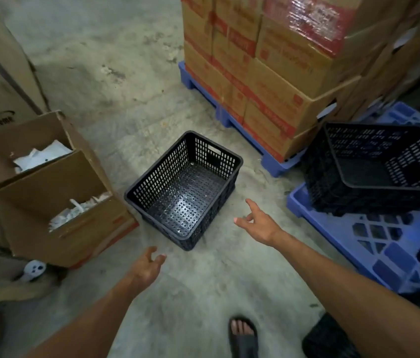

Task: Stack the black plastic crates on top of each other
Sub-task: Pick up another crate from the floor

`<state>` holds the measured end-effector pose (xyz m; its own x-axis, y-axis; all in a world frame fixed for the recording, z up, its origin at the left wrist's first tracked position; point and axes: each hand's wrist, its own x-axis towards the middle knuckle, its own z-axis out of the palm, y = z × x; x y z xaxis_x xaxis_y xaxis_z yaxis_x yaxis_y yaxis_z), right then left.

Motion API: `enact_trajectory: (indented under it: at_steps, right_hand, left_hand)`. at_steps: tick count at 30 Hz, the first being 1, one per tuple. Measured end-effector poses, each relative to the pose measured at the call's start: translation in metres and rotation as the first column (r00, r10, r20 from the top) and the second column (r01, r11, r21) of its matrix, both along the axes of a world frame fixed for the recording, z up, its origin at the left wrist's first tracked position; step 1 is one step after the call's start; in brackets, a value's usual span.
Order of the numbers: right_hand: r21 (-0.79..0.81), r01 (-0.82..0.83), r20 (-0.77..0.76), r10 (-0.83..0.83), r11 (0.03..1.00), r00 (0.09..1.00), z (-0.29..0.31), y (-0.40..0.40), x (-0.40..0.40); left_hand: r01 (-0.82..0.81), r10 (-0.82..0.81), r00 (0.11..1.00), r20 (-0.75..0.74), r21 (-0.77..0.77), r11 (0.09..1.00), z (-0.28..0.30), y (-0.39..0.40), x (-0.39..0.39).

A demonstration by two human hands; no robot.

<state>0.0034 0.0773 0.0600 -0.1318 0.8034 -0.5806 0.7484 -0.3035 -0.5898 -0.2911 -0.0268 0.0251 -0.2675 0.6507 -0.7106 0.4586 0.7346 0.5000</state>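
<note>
An empty black perforated plastic crate (185,189) stands upright on the concrete floor in the middle of the view. My left hand (147,267) hovers just below its near corner, fingers apart, holding nothing. My right hand (258,223) hangs to the right of the crate, fingers spread, also empty and not touching it. At the right, another black crate (384,156) lies tilted on top of a lower black crate (332,192) on a blue pallet.
An open cardboard box (56,192) with white items stands left of the crate. A wrapped stack of cartons (268,73) on a blue pallet (270,161) rises behind. A second blue pallet (389,244) lies at the right. My sandalled foot (242,334) is below.
</note>
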Motion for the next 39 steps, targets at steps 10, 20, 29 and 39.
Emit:
enact_trajectory:
  at_steps: [10,20,29,39]
  right_hand:
    - [-0.009,-0.164,0.04,0.164,0.986,0.986,-0.133,0.185,-0.04]
    - [-0.006,-0.148,0.295,0.144,0.989,0.945,-0.262,0.319,-0.036]
    - [0.151,0.145,0.333,-0.189,0.978,0.924,-0.288,0.355,-0.029]
    - [0.125,0.344,0.333,-0.366,0.93,0.869,-0.205,0.299,0.023]
  left_hand:
    - [-0.153,0.165,0.984,0.069,-0.151,0.977,-0.11,0.12,-0.029]
    - [-0.587,0.609,0.793,0.035,-0.229,0.777,-0.216,0.197,-0.031]
    - [-0.73,0.732,0.68,0.036,-0.058,0.681,-0.26,0.193,-0.014]
    - [-0.64,0.637,0.767,0.075,0.038,0.767,-0.16,0.195,-0.053]
